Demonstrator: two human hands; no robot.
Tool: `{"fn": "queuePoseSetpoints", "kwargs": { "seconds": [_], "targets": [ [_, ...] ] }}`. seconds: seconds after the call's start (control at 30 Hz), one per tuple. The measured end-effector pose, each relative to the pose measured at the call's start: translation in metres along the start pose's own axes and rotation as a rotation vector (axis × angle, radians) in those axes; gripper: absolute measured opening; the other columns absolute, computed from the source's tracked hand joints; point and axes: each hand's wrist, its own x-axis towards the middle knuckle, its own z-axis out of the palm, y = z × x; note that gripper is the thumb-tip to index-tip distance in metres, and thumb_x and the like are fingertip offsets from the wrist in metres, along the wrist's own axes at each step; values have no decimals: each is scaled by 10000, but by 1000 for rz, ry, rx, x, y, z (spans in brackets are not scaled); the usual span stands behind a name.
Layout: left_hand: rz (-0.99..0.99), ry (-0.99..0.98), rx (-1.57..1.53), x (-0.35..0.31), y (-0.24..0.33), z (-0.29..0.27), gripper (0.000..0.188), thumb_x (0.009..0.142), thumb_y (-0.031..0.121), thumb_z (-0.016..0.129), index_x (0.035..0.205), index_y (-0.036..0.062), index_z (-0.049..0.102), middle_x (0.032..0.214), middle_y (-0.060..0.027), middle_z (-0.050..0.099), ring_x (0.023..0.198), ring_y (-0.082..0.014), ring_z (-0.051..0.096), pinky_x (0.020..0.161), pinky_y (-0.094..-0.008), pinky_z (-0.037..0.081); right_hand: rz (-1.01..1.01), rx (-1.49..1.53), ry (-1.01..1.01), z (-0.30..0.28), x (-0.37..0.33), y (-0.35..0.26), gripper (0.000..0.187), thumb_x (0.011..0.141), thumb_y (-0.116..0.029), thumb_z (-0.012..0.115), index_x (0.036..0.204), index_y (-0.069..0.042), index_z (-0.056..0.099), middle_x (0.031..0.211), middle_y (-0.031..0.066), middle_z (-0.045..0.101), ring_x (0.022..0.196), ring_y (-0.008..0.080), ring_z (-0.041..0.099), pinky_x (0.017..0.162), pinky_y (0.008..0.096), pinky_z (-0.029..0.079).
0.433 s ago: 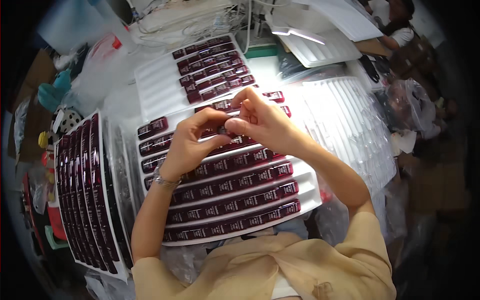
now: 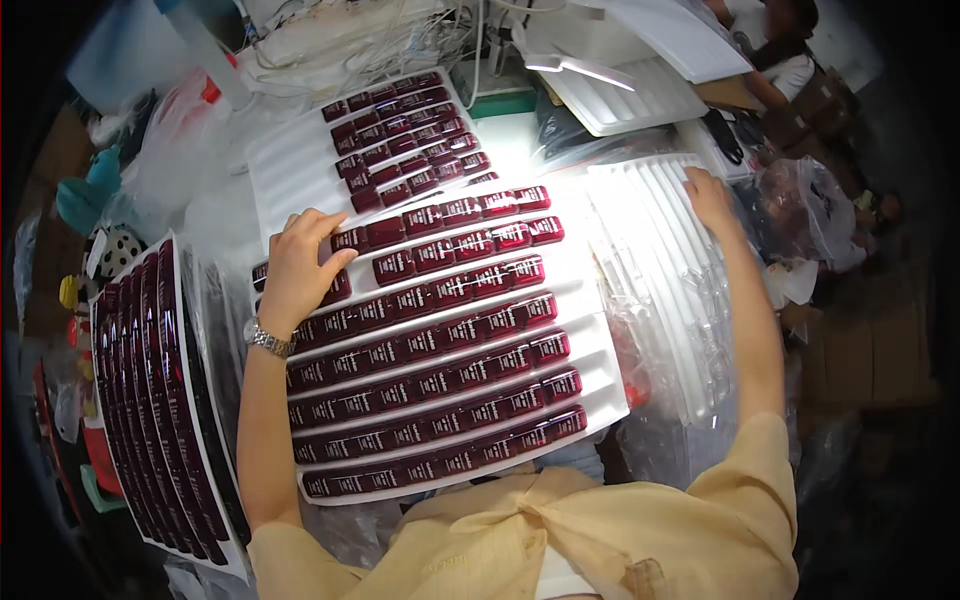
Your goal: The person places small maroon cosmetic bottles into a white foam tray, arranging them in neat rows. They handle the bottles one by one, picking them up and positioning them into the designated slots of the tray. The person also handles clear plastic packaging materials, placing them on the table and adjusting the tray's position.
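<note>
A white tray (image 2: 612, 385) lies before me with curved rows of small, glossy dark red block-shaped pieces (image 2: 430, 383) bearing pale print. My left hand (image 2: 300, 262) rests over the tray's left end. Its thumb and index finger are apart, with no piece visible between them. One dark red piece (image 2: 338, 290) sits just below that thumb, partly covered by the hand. To its right, a short gap shows in the row. My right hand (image 2: 711, 203) is far to the right, over the edge of a stack of white ribbed trays (image 2: 650, 270). Its fingers bend down and their tips are hidden.
Behind stands another white tray (image 2: 290, 165), partly filled with dark red pieces. A tilted, filled tray (image 2: 150, 400) leans at the left. A lit lamp (image 2: 580, 70) hangs at the back near an empty white tray (image 2: 635, 100). Another person (image 2: 785, 60) sits far right.
My hands were together over the tray's upper rows and have parted. The left moved left to the tray's end; the right swung right to the white stack. The view shifted slightly.
</note>
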Motion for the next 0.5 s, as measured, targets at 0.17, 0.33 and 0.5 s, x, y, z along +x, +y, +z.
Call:
{"fn": "queuePoseSetpoints", "kwargs": {
  "seconds": [0.17,0.33,0.5],
  "targets": [
    [-2,-155,92,-18,12,-30,429,616,180,795,1016,70,685,926,-24,595,930,-195,521,864,-332,391,44,294,236,-29,-3,-40,141,826,-109,622,927,-20,664,871,150,677,728,298,642,709,352,499],
    [24,-42,95,-42,16,-28,343,666,149,766,989,89,670,933,-13,610,919,-198,537,836,-323,406,-279,1455,-249,-100,-47,-241,157,914,-112,563,897,14,654,911,108,685,860,144,631,840,286,476],
    [17,-56,-749,-40,63,-20,364,725,47,720,1071,48,603,965,-41,612,872,-154,574,740,-286,459,-480,1995,-618,-116,-88,-338,178,917,-168,577,934,-5,647,953,105,669,963,128,600,863,281,481]
  ]
}}
